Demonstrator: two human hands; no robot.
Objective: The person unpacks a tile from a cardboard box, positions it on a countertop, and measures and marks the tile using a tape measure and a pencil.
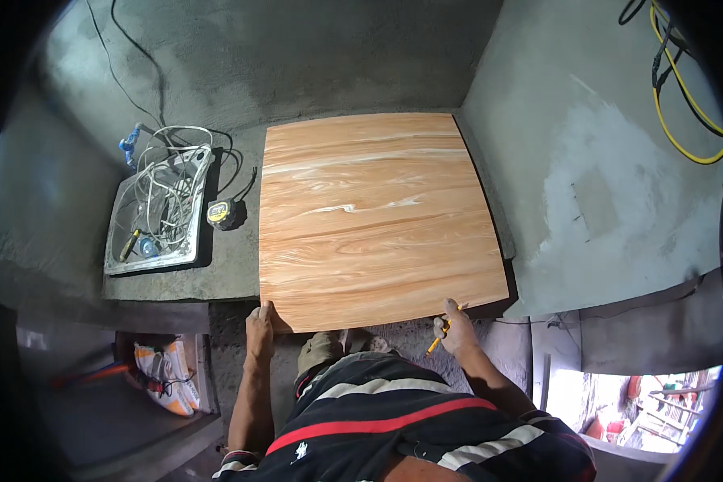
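Wood-grain board [377, 217]: near edge at left hand [259, 329], right hand [455, 328].

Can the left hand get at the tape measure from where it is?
Probably yes, once the left hand lets go of the wood-grain panel: the tape measure lies beside its left edge, with nothing over it.

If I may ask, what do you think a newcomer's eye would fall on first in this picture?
Probably the large wood-grained panel in the centre, with the left hand at its near left corner and the right hand, holding a slim yellow stick, at its near edge. Next might come the white-rimmed basin of tangled pale cable on the left, then the yellow cable hanging at upper right.
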